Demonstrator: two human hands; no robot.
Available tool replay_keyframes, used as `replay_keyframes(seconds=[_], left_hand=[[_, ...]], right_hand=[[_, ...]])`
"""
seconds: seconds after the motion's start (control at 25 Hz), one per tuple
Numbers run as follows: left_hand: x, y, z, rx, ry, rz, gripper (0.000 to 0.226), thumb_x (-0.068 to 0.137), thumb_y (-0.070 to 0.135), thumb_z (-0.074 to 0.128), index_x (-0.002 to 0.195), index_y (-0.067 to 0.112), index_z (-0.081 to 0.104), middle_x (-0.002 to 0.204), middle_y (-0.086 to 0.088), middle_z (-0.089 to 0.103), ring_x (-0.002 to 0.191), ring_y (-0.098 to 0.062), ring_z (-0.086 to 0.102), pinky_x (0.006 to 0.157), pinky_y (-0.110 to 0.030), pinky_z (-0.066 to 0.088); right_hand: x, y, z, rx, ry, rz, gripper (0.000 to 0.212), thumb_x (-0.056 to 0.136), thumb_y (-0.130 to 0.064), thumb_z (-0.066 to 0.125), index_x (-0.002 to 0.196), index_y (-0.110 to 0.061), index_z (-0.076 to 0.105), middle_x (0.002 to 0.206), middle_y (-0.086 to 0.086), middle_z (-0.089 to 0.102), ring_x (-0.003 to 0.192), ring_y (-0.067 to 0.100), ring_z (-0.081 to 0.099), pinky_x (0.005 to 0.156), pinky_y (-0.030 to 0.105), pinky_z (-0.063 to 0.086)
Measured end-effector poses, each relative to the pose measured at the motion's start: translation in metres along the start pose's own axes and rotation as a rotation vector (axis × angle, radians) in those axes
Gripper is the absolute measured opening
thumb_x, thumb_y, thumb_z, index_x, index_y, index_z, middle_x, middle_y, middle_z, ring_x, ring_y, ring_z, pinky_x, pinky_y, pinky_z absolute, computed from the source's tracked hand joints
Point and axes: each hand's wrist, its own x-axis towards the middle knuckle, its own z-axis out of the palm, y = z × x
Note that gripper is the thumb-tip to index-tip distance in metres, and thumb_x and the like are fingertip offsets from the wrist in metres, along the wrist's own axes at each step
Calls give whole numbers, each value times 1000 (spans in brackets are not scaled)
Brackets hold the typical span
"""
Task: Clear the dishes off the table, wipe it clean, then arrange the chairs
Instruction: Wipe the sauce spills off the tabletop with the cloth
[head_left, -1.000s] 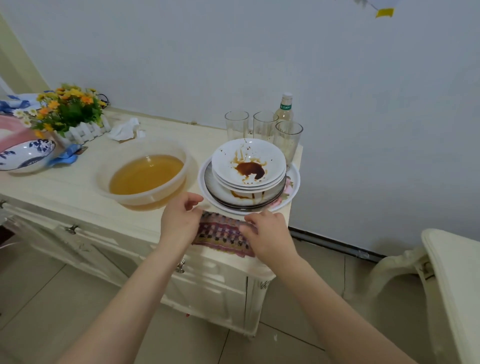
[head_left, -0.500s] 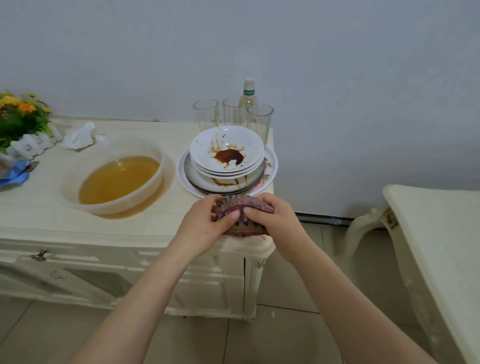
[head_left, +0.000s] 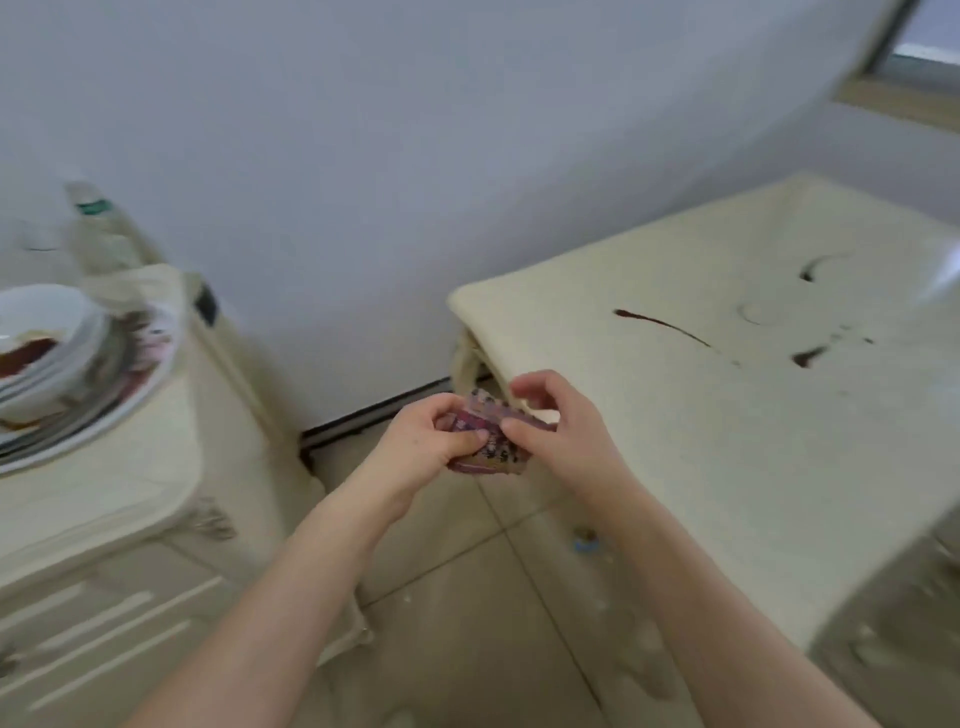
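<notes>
While the frame is smeared with motion blur, I can make out a green label on the clear plastic bottle (head_left: 96, 236) at the far left, but none of its writing is legible to me.

Both of my forearms reach up from the bottom edge and meet over the tiled floor (head_left: 467, 597), in the gap between the two pieces of furniture. My left hand (head_left: 423, 449) has its fingers curled and its thumb pressed onto the folded purple patterned cloth (head_left: 491, 441), gripping it from the left. My right hand (head_left: 558, 431) holds the cloth's right side, thumb on top near the middle; its index finger is raised and bent above the cloth, not touching it. The cloth sits bunched between the two hands, in the air, just short of the near corner of the cream-coloured table (head_left: 727, 441).

On that table I see several dark brown streaks and spots (head_left: 660, 325) spread across the top. At the left, on the cream cabinet (head_left: 130, 467), a stack of white bowls (head_left: 47, 343) smeared with brown sauce rests on a wide flower-rimmed plate (head_left: 148, 364), with the bottle standing behind them against the pale wall.
</notes>
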Motion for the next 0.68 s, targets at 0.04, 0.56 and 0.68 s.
replay_keyframes(seconds=[0.04,0.56,0.68], left_hand=[[3,-1,42,40,-43,9,26,79,-11,64,102,0,63,87,-17,70,73,-24,68,61,-29,57],[27,-78,298,329,7,-121,22,83,10,65,104,18,62,103,-2,59,95,-16,54,79,-26,43],[53,-93,295,403,119,-145,26,83,7,60,107,16,61,106,-2,59,100,-18,56,83,-30,46]], right_hand=[[-15,16,-38,-122,11,-25,51,75,-21,74,123,-20,56,119,-6,58,106,-3,51,87,13,38],[-115,180,-249,-118,289,527,15,87,-20,64,94,-15,51,86,6,66,70,25,66,56,38,56],[-78,203,-256,-380,309,217,17,87,-17,64,97,-14,50,109,0,60,88,17,57,70,28,45]])
